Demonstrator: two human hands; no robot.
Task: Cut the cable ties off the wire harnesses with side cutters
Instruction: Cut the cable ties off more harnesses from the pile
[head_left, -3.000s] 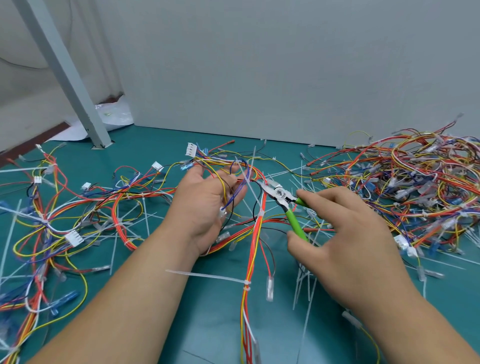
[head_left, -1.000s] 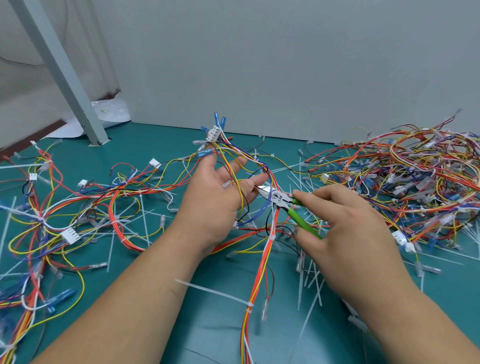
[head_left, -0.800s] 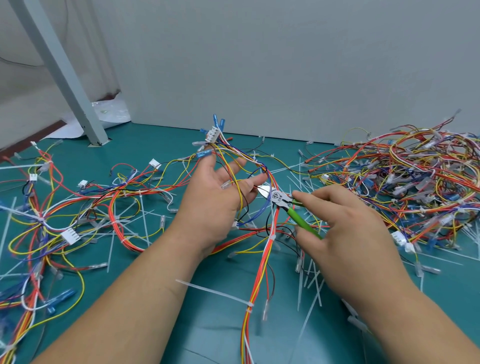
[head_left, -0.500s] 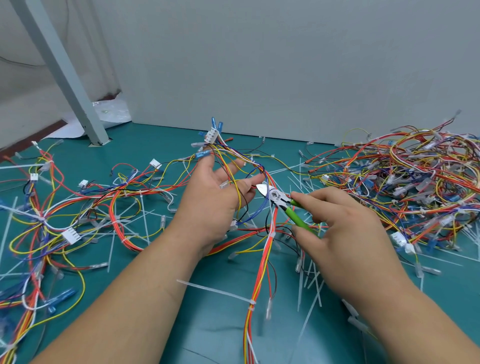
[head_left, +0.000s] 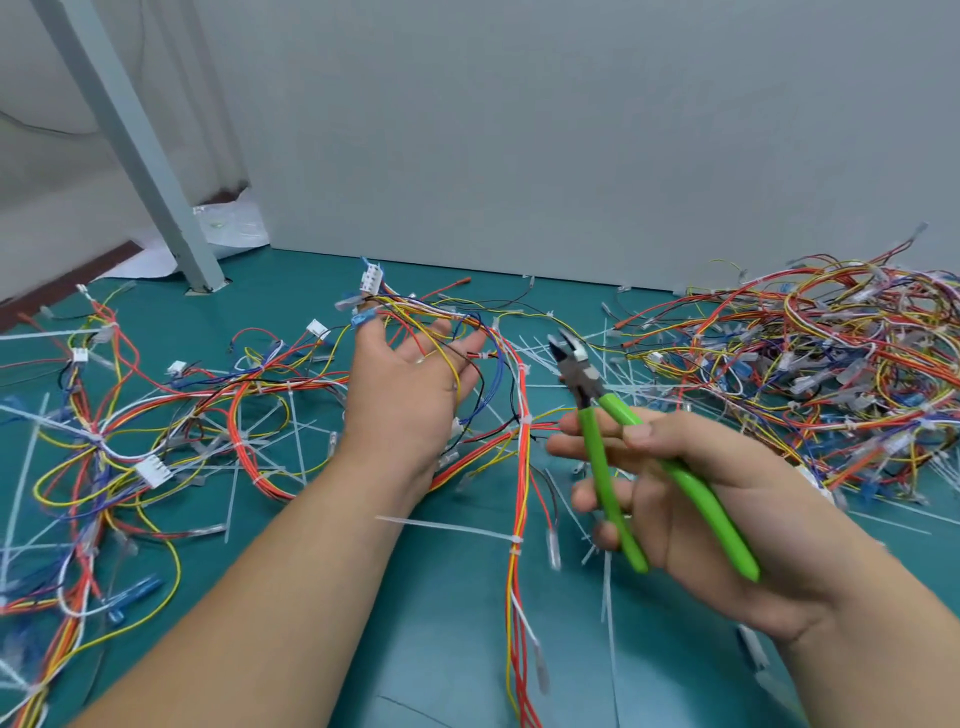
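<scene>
My left hand (head_left: 408, 392) is raised over the green mat with its fingers spread, and yellow, red, blue and black wires of a harness (head_left: 521, 467) lie draped over them. A white connector (head_left: 370, 278) sticks up behind the fingertips. My right hand (head_left: 691, 499) grips the green-handled side cutters (head_left: 613, 431), palm turned up. Their jaws (head_left: 566, 347) are slightly apart and point up-left, clear of the wires. A white cable tie (head_left: 452, 529) sticks out to the left from the harness lower down, and another tie (head_left: 525, 419) wraps it near my right fingers.
A tangled heap of harnesses (head_left: 810, 364) fills the right of the mat, another spread (head_left: 119, 431) lies on the left. Several cut white ties (head_left: 613, 364) litter the middle. A grey wall stands behind, with a slanted metal leg (head_left: 135, 145) at the back left.
My right hand has pulled the cutters back from the wires at my left fingers and turned palm up, so the jaws now point up. My left hand stays raised with the wires over it.
</scene>
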